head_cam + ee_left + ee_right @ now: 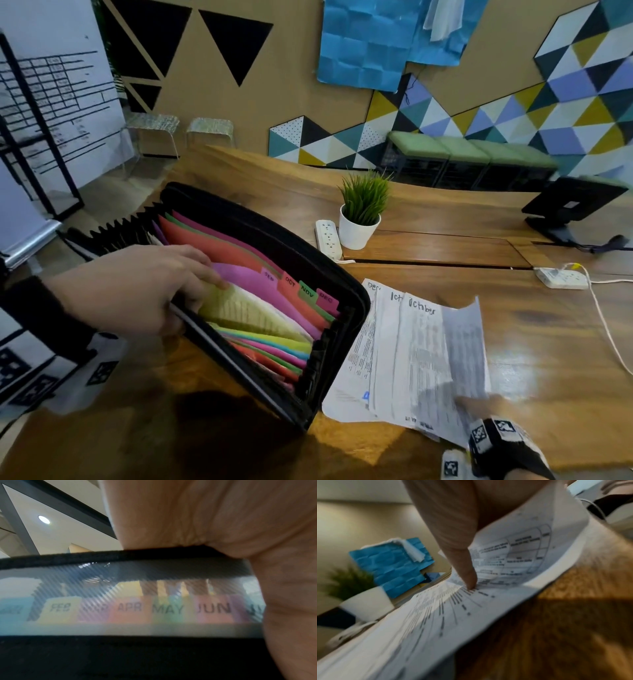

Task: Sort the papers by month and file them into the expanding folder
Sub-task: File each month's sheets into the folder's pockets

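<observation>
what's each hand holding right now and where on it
Left hand grips the expanding folder by its near front wall, fingers reaching inside. Right hand holds the top paper lifted at its near lower corner.

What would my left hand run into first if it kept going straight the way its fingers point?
Probably the pink divider inside the expanding folder: the left hand points right into the open pocket, fingertip already at the yellow-green sheet before it.
</observation>
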